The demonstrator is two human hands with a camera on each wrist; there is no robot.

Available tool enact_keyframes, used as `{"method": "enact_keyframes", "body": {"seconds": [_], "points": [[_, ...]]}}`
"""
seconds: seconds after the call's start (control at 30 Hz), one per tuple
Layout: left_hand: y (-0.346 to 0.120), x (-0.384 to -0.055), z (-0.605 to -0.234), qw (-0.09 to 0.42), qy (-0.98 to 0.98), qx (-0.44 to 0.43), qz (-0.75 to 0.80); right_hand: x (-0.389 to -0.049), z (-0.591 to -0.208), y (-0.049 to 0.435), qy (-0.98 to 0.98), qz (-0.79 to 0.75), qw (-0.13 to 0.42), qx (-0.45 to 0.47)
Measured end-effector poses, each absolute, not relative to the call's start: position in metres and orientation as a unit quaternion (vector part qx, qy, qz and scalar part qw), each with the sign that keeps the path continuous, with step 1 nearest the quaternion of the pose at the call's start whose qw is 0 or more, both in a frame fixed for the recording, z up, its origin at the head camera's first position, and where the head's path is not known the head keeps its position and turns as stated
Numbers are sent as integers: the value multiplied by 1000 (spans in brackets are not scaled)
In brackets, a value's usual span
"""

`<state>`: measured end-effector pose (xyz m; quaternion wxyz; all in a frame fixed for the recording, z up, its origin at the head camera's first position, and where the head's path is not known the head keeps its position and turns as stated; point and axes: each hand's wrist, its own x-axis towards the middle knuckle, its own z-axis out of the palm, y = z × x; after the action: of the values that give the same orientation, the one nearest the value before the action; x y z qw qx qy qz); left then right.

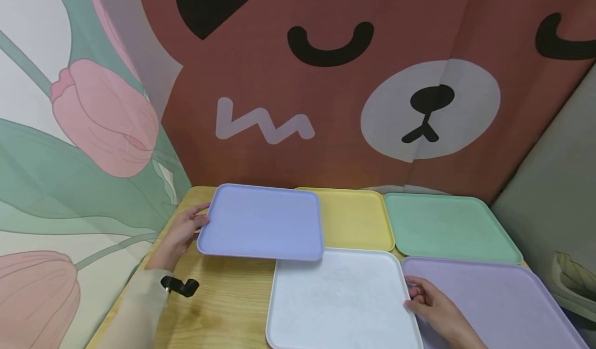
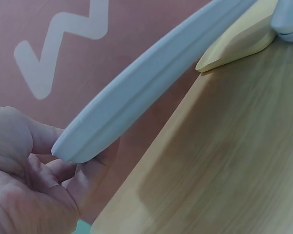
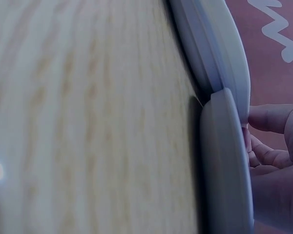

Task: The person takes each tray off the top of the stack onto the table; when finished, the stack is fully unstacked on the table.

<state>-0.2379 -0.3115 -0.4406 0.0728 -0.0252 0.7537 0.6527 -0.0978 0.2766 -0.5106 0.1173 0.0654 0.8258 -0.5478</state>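
Observation:
My left hand (image 1: 183, 229) grips the left edge of a periwinkle-blue tray (image 1: 263, 222), thumb on one side of the rim and fingers underneath. In the left wrist view this tray (image 2: 132, 92) slants above the wooden table with a shadow below it. Its lower right corner overlaps the back edge of a white tray (image 1: 342, 297). My right hand (image 1: 430, 305) pinches the right rim of the white tray. In the right wrist view the white tray's edge (image 3: 232, 58) lies over the rim of the purple tray (image 3: 227, 161).
A yellow tray (image 1: 356, 219) lies behind the white one, partly covered by the blue tray. Right of it is a green tray (image 1: 451, 227), and the purple tray (image 1: 493, 307) lies in front of that. The wooden table (image 1: 223, 297) meets a bear-printed cloth (image 1: 326, 147) at the back.

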Motion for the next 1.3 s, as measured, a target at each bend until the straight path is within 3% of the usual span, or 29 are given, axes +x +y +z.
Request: {"method": "enact_keyframes", "body": {"seconds": [0.47,1.3], "points": [[-333,-257,-447,83,756,-41,648,-98,-513,277,818,-554,138,70],[-374,-277,-431,79,786,-40,612,-96,-512,274,818,-561,107,66]]}}
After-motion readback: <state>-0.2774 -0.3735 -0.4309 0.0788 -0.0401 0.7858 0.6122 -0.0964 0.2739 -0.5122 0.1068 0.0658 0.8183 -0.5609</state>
